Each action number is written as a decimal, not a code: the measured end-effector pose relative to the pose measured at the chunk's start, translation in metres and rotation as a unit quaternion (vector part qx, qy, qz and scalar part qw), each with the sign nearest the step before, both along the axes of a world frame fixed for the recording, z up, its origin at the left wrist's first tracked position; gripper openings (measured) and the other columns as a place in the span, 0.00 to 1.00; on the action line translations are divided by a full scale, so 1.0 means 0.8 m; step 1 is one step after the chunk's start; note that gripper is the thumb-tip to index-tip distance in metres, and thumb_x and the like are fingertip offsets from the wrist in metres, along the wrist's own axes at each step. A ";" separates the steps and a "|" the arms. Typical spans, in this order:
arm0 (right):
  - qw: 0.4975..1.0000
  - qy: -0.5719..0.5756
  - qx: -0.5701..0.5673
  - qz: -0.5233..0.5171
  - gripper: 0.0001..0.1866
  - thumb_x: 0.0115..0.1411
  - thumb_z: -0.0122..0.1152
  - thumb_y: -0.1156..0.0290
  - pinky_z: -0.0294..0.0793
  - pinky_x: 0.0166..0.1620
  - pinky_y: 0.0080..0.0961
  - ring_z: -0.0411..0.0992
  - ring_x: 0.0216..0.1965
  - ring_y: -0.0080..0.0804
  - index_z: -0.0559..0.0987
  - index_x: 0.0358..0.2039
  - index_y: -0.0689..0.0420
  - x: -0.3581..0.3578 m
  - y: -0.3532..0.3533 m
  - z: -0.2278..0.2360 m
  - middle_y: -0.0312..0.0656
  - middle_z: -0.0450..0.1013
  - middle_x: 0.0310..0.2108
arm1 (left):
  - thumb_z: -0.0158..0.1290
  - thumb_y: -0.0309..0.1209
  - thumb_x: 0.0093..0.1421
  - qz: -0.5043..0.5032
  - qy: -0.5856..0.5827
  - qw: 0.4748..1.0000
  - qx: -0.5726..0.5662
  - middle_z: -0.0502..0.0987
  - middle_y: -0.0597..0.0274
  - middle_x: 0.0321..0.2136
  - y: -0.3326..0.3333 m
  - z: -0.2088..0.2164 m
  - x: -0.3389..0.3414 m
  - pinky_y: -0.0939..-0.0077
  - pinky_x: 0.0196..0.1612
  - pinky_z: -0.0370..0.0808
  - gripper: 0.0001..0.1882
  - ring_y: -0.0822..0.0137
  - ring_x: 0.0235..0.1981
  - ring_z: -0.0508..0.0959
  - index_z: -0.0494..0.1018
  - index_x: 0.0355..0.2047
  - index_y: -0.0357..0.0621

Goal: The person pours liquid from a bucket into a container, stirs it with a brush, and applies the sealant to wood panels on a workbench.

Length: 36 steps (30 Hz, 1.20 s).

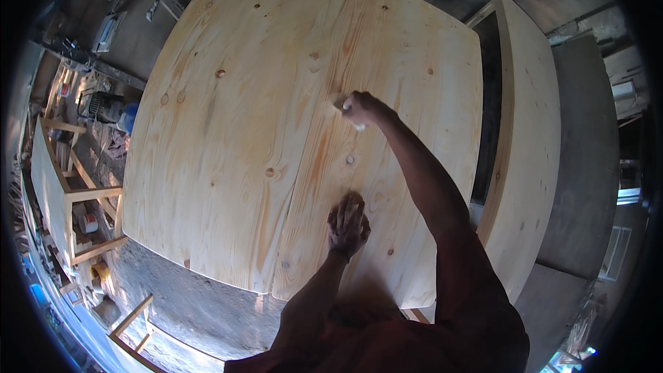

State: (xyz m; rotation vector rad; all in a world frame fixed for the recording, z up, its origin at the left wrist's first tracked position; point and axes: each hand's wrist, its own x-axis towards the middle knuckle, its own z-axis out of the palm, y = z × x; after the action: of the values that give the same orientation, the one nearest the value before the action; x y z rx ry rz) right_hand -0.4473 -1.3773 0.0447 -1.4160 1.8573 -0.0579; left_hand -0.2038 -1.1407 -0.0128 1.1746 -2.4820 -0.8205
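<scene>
A large pale pine panel with many knots lies flat before me, a seam running down between its boards. Out over the right-hand board, my right hand is closed around a small tan piece held against the wood, with something white showing below the fingers. I cannot make out its exact kind. Nearer to me, my left hand rests palm down on the same board, fingers stretched out and holding nothing. Part of the surface by my body is hidden by my arms.
To the right, past a dark gap, stands another pine panel with a raised edge, then a grey sheet. At the left are wooden frames, a dark machine with a blue part and a small white-and-red tub.
</scene>
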 end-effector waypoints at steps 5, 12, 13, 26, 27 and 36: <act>0.982 0.038 0.144 0.117 0.20 0.53 0.61 0.62 0.79 0.42 0.35 0.80 0.37 0.45 0.81 0.43 0.59 0.020 0.047 0.056 0.54 0.79 0.36 | 0.54 0.34 0.53 0.004 0.002 1.000 0.005 0.62 0.54 0.62 -0.008 0.017 0.003 0.48 0.62 0.56 0.27 0.52 0.64 0.60 0.68 0.55 0.53; 0.986 0.038 -0.058 -0.152 0.17 0.57 0.58 0.65 0.80 0.35 0.32 0.80 0.28 0.41 0.79 0.44 0.60 -0.136 0.029 0.010 0.50 0.80 0.29 | 0.55 0.40 0.50 0.003 -0.049 0.998 -0.031 0.54 0.54 0.67 -0.002 -0.004 0.004 0.47 0.64 0.52 0.36 0.54 0.67 0.54 0.61 0.62 0.56; 0.973 0.068 -0.110 -0.193 0.18 0.58 0.56 0.65 0.79 0.35 0.35 0.80 0.29 0.42 0.77 0.44 0.63 -0.163 0.031 -0.012 0.53 0.79 0.28 | 0.55 0.39 0.50 -0.005 -0.053 0.998 -0.024 0.54 0.54 0.67 -0.002 -0.001 0.001 0.47 0.64 0.52 0.36 0.54 0.67 0.54 0.61 0.62 0.56; 0.990 0.102 -0.051 -0.081 0.16 0.51 0.60 0.60 0.79 0.40 0.36 0.80 0.34 0.45 0.81 0.34 0.60 -0.208 0.015 -0.021 0.53 0.79 0.31 | 0.55 0.41 0.51 0.002 -0.046 0.999 -0.028 0.54 0.56 0.67 0.004 -0.015 0.000 0.43 0.63 0.51 0.36 0.52 0.68 0.54 0.61 0.63 0.60; 0.990 0.090 -0.021 -0.106 0.17 0.51 0.61 0.59 0.79 0.39 0.34 0.80 0.32 0.43 0.82 0.34 0.60 -0.222 0.005 -0.011 0.52 0.79 0.30 | 0.54 0.41 0.51 0.000 -0.050 0.998 -0.027 0.54 0.56 0.67 0.005 -0.016 0.000 0.43 0.63 0.51 0.36 0.53 0.68 0.54 0.61 0.63 0.60; 0.989 -0.021 0.032 -0.142 0.12 0.52 0.60 0.64 0.78 0.27 0.29 0.75 0.22 0.28 0.80 0.26 0.61 -0.210 -0.010 -0.023 0.43 0.74 0.20 | 0.54 0.42 0.52 0.007 -0.054 0.998 -0.041 0.54 0.56 0.67 0.005 -0.025 0.001 0.44 0.62 0.54 0.35 0.54 0.67 0.56 0.62 0.62 0.60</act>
State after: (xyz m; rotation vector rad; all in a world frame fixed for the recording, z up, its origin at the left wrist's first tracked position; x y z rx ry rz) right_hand -0.6152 -1.3856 0.0267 -1.0908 1.9943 -0.1668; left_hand -0.2027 -1.1368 -0.0324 1.2369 -2.5633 -0.6620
